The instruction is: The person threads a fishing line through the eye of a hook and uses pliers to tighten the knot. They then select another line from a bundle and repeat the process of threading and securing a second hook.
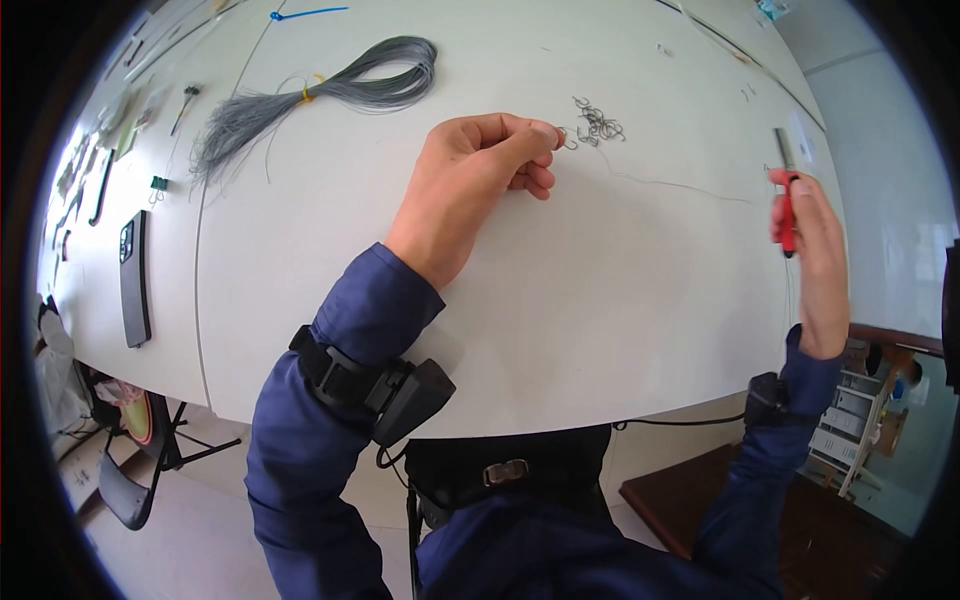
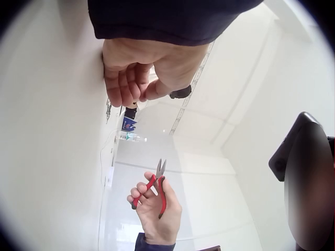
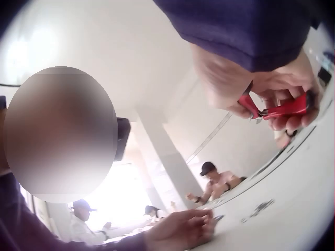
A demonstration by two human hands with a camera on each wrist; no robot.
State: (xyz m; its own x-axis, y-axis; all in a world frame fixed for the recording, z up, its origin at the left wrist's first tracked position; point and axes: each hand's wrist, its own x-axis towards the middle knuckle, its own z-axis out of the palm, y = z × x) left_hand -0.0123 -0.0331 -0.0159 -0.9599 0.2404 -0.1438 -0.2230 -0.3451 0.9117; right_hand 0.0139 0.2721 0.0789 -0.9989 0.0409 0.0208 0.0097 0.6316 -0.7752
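Note:
My left hand [image 1: 478, 165] is over the middle of the table, thumb and forefinger pinching a small fish hook [image 1: 570, 143] whose bend shows just past the fingertips. Just beyond it lies a loose pile of dark fish hooks [image 1: 602, 126]. A thin line [image 1: 680, 185] runs rightward across the white tabletop from near the pile. Off at the right table edge, my right hand [image 1: 815, 225] grips needle-nose pliers [image 1: 787, 222] with red handles. Their jaws stand apart in the left wrist view, with the fingers [image 2: 140, 191] wrapped about the handles.
A bundle of grey line [image 1: 385, 80], tied in yellow, lies at the upper left. Left of the table seam are a dark phone [image 1: 133, 280] and a green binder clip [image 1: 158, 186]. A blue cable tie [image 1: 310, 13] lies at the back. Other people [image 3: 214, 183] sit farther off.

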